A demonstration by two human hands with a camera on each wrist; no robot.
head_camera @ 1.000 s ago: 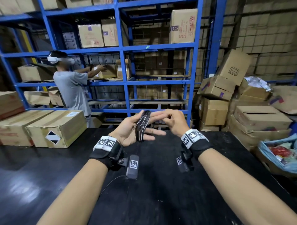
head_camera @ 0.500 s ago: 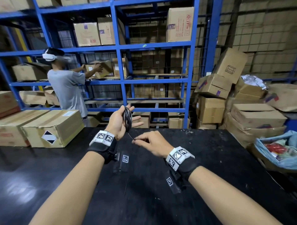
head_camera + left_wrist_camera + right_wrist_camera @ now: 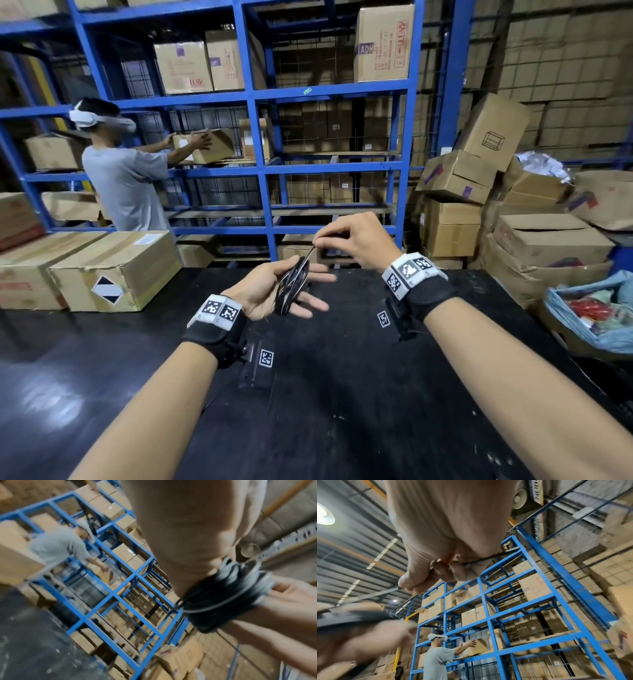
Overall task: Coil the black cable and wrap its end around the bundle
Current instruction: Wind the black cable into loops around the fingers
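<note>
The black cable (image 3: 293, 286) is a flat coil looped over the straight fingers of my left hand (image 3: 274, 291), palm up above the black table (image 3: 342, 394). In the left wrist view the thumb (image 3: 188, 534) presses down on the coil (image 3: 223, 599), and one thin strand crosses the bundle. My right hand (image 3: 318, 241) is just above and beyond the coil and pinches the free end (image 3: 308, 255) between thumb and forefinger, the strand taut. The right wrist view shows that pinch (image 3: 406, 586), the strand (image 3: 368, 596) and the coil (image 3: 351, 616) below.
Sealed cardboard boxes (image 3: 116, 270) stand on the table's far left. Behind the table is a blue rack (image 3: 260, 164), where another person (image 3: 126, 185) handles a box. Stacked boxes (image 3: 548, 246) and a blue bag (image 3: 596, 318) crowd the right side.
My right hand dropped below the coil with the free end half a second ago and has now risen above and beyond it. The left hand has kept hold of the coil.
</note>
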